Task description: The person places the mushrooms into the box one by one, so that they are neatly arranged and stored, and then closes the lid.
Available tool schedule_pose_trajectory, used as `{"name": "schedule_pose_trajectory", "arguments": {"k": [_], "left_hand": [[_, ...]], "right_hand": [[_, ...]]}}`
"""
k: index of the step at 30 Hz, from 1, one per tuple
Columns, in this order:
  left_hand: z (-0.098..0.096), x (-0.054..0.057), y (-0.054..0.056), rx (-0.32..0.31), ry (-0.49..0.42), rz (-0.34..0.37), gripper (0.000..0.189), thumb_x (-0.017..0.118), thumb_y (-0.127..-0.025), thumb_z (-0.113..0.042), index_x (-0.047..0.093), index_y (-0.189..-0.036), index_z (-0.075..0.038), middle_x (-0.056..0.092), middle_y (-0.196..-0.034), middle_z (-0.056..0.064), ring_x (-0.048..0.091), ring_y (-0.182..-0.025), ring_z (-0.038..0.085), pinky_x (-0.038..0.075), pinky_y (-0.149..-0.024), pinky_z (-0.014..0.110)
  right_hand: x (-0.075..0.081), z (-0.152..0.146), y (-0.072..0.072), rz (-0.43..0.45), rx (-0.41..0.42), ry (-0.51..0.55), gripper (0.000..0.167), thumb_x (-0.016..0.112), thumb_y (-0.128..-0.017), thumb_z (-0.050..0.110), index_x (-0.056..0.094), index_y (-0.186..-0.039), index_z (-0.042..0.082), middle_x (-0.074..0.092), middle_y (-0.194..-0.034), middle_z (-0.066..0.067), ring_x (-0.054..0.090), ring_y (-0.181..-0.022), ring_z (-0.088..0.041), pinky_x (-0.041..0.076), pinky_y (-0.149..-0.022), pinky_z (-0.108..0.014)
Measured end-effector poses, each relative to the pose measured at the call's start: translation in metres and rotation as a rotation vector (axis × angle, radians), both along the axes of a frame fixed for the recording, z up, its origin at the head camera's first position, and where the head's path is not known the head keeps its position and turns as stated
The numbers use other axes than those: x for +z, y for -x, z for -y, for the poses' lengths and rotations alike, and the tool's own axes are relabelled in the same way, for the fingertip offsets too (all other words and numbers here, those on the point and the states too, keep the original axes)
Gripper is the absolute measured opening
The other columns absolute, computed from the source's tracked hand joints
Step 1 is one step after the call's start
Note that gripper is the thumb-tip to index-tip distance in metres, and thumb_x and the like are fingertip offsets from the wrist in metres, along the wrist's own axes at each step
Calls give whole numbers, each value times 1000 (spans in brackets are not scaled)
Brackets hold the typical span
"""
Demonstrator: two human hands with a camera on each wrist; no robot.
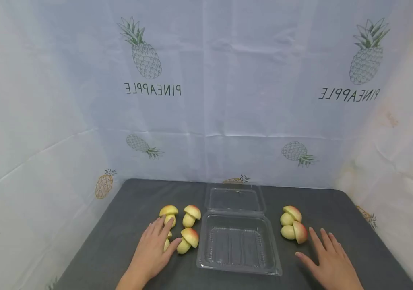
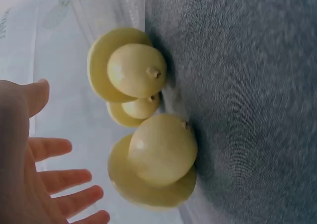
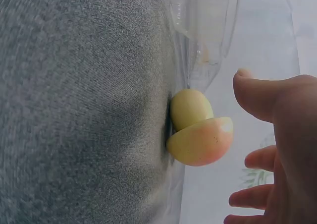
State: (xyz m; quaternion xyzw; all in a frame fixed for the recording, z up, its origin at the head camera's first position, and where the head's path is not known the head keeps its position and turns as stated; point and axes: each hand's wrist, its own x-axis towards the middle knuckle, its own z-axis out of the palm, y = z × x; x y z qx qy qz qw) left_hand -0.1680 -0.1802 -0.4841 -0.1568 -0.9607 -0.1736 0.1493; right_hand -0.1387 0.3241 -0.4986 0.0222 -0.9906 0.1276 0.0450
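Note:
Several toy mushrooms, with pale yellow stems and yellow-to-red caps, lie left of the clear plastic box (image 1: 239, 268). My left hand (image 1: 152, 247) hovers over that group with fingers spread, partly hiding one mushroom; another mushroom (image 1: 188, 240) lies just beyond its thumb. In the left wrist view, a near mushroom (image 2: 163, 149) and a second mushroom (image 2: 136, 70) stand apart from the fingers. Right of the box, two mushrooms lie together, the nearer mushroom (image 1: 295, 232) close to the fingertips of my right hand (image 1: 327, 257). That hand is also spread and holds nothing.
The box stands in the middle of the dark grey table (image 1: 94, 257), its hinged lid (image 1: 233, 201) laid back toward the rear edge. White curtain cloth (image 1: 221, 112) with pineapple prints hangs behind the table and along both sides.

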Motion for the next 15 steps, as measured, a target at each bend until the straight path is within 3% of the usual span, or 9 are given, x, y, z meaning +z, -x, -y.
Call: {"name": "schedule_pose_trajectory", "arguments": {"k": [10, 15], "left_hand": [[-18, 4, -3, -34, -42, -15, 62, 58, -101, -49, 54, -146, -7, 49, -148, 22, 47, -135, 44, 39, -107, 62], [-25, 6, -5, -46, -72, -45, 60, 60, -101, -47, 56, -143, -5, 52, -145, 19, 50, -133, 39, 45, -101, 61]], "right_hand": [[5, 7, 5, -13, 14, 50, 91, 56, -97, 63, 38, -149, -11, 35, -142, -49, 35, -125, -70, 39, -88, -78], [8, 12, 7, 22, -16, 94, 92, 55, -98, 64, 36, -150, -10, 32, -144, -48, 35, -124, -69, 43, -79, -77]]}}
